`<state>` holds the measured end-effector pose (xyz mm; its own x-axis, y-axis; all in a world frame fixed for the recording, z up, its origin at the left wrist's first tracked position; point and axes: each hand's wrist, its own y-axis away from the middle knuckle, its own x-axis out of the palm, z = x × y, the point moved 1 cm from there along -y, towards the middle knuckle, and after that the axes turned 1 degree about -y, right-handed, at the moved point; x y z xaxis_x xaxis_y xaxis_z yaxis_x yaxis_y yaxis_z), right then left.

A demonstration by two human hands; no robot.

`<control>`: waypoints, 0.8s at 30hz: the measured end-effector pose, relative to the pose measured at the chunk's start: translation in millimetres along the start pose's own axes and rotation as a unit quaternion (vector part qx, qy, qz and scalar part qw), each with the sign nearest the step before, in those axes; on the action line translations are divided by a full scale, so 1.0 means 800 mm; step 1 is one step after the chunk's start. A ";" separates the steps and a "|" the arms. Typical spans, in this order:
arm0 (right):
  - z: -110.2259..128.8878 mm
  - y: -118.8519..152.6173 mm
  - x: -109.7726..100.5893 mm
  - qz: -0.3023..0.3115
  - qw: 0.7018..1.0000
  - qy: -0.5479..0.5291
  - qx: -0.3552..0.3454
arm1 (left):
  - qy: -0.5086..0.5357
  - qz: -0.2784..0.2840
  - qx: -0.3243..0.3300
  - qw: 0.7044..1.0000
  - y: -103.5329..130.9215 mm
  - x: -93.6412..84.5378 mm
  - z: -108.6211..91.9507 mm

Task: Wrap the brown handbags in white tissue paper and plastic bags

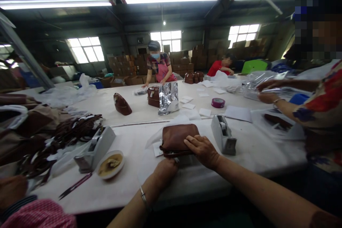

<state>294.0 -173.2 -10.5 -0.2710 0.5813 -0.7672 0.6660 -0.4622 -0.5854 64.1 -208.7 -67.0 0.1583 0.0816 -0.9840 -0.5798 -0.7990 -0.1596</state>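
A small brown leather bag point(177, 137) lies on white wrapping paper point(155, 139) at the near side of the table. My left hand point(166, 171) is closed at the bag's near lower edge, its fingertips partly hidden. Flat on the bag's right side rests my right hand point(203, 149), fingers stretched out. Just right of it stands a grey tape dispenser point(223, 135). A white tag point(158, 149) shows at the bag's left end.
A second tape dispenser point(94, 149), a round dish point(110, 164) and thread snips point(76, 186) lie left, beside brown straps point(77, 128). Across the table are purple tape point(218, 103), silver foil point(169, 98) and another brown bag point(153, 97). Co-workers stand opposite and right; a hand shows left.
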 end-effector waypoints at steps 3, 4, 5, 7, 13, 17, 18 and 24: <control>-0.001 0.002 0.001 -0.006 1.000 -0.001 -0.006 | -0.019 -0.022 0.024 0.999 0.004 0.004 -0.011; -0.002 0.004 0.001 -0.008 1.000 0.000 -0.008 | -0.025 -0.031 0.031 0.999 0.006 0.006 -0.015; -0.002 0.005 0.001 -0.011 1.000 0.001 -0.009 | -0.030 -0.041 0.038 0.998 0.008 0.008 -0.018; -0.001 0.008 0.001 -0.018 1.000 0.002 -0.012 | -0.039 -0.058 0.052 0.996 0.009 0.011 -0.022; 0.011 0.027 0.005 -0.043 0.999 -0.003 -0.029 | -0.033 -0.135 0.075 0.988 0.016 0.006 -0.020; 0.015 0.039 0.011 -0.055 0.998 -0.017 -0.029 | -0.026 -0.163 0.087 0.982 0.041 -0.012 -0.019; 0.014 0.040 0.012 -0.055 0.998 -0.027 -0.026 | -0.021 -0.166 0.082 0.982 0.048 -0.017 -0.019; 0.003 0.026 0.008 0.011 0.993 -0.116 0.000 | 0.050 -0.154 -0.142 0.977 0.069 -0.040 -0.010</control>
<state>304.6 -181.0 -28.1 -0.4084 0.4014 -0.8198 0.6738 -0.4733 -0.5674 33.7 -260.2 -44.0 0.3755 0.2974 -0.8778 -0.2495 -0.8798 -0.4047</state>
